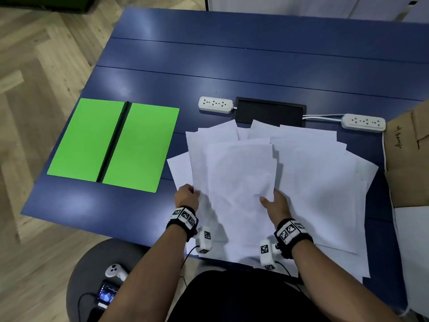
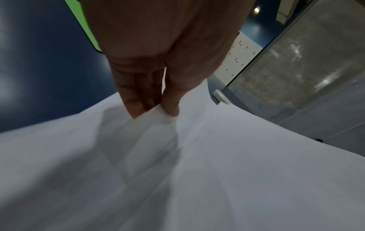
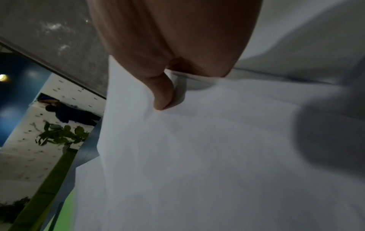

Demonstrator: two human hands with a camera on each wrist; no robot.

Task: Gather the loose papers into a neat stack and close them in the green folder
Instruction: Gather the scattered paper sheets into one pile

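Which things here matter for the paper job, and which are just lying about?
For the job:
papers, spread loosely
green folder, lying open
left hand and right hand, both holding sheets

Lying about:
two power strips
black tray
cardboard box

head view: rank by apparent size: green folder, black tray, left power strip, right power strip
1. green folder
2. black tray, partly under papers
3. left power strip and right power strip: look alike, no ranking.

Two white power strips (image 1: 216, 104) (image 1: 363, 122) flank a black tray (image 1: 270, 112) mid-frame on the blue counter (image 1: 255, 66). Cardboard box (image 1: 408, 159) at right; a controller (image 1: 115, 270) on a stool (image 1: 92, 263) lower left.
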